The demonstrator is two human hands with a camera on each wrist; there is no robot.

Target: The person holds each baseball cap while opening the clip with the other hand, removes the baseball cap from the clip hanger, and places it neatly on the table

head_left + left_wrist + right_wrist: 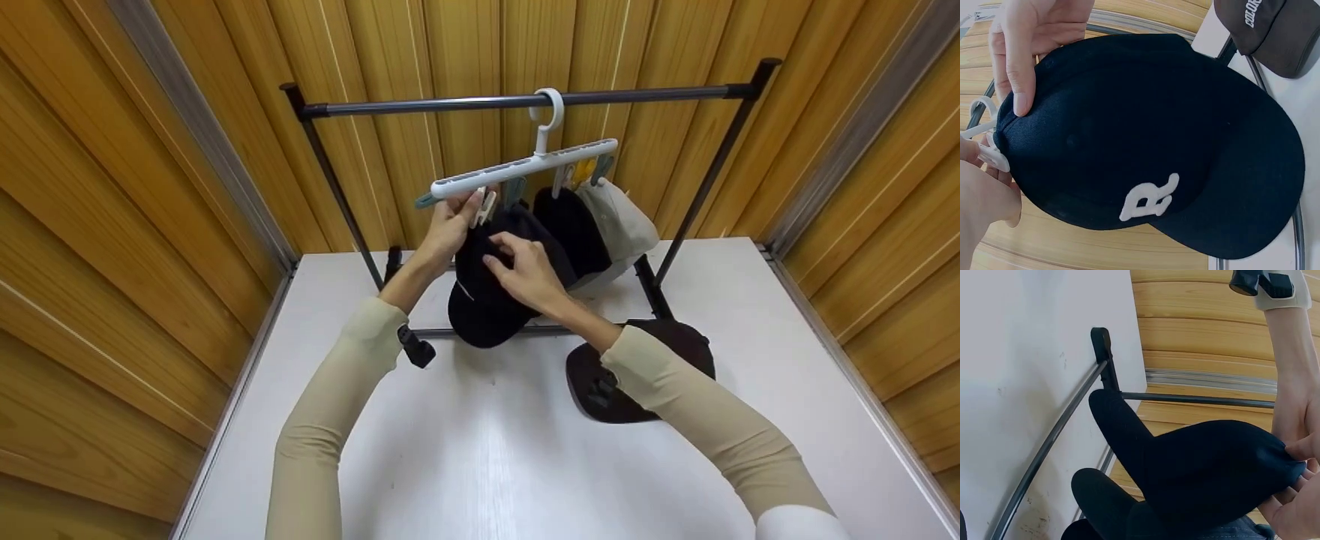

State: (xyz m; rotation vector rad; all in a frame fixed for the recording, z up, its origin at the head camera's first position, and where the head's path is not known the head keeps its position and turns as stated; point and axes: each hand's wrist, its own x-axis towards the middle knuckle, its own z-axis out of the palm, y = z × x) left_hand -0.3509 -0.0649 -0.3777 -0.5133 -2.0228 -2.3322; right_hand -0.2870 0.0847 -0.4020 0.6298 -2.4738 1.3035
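Navy cap, one of at least three below one hanger, is gripped by the bent right hand, left hand pinching one clip.

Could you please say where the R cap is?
In the left wrist view, the R cap fills the middle, the right hand at its upper left and the left hand lower left.

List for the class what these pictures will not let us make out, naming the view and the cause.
Head view: part of the brown cap, covered by the right sleeve.
Head view: part of the light cap, behind the black cap.
Left wrist view: some fingertips of the right hand, behind the navy cap.
Right wrist view: the rest of the lower dark cap, cut off by the bottom edge.
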